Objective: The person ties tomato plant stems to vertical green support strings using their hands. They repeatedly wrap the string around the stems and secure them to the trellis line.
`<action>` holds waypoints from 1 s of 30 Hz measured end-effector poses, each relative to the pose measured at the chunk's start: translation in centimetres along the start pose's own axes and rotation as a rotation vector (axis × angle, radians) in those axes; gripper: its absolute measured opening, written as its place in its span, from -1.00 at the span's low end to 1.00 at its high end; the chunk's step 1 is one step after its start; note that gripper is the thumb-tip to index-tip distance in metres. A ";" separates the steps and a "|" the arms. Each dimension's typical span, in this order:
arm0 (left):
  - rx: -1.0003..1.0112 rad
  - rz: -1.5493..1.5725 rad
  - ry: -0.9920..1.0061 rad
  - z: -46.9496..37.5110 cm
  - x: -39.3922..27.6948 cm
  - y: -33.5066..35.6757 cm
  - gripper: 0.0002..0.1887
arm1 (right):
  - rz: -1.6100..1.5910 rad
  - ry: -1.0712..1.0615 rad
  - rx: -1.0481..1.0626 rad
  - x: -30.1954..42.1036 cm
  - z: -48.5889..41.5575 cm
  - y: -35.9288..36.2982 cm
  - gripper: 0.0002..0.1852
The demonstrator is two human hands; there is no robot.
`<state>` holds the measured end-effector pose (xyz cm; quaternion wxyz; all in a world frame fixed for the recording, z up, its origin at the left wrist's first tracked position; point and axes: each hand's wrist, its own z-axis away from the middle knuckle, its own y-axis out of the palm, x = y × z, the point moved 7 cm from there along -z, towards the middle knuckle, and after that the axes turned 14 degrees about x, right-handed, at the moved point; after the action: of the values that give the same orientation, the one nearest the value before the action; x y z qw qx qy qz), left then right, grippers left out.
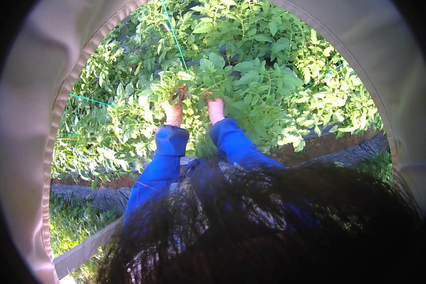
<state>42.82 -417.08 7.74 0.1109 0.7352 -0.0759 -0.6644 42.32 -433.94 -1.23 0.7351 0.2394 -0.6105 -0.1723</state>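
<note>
My left hand [178, 99] is raised among the leaves of a tomato plant [161, 87], its soiled fingers bent at the foliage. A short way to the right, my right hand [212, 101] reaches into the same greenery, fingertips turned towards the left hand. Leaves and blur hide what lies between the fingers of either hand. A taut green twine [175, 37] runs down from the top and ends in the leaves just above my hands. Blue sleeves cover both forearms.
Dense tomato foliage [269, 88] surrounds my hands. More green twine [92, 100] crosses at left and right. Dark plastic mulch film [92, 195] and brown soil [319, 147] border the row. A pale bar [88, 246] slants at lower left. Hair and a hat brim block the edges.
</note>
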 end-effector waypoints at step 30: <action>0.011 0.039 -0.048 0.9 0.0 1.9 -0.80 | -0.323 0.158 -0.089 -0.7 1.0 -0.1 -0.84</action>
<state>41.96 -418.99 8.17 0.1181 0.7179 -0.0965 -0.6792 41.25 -433.75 -1.76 0.7534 0.3145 -0.4960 -0.2957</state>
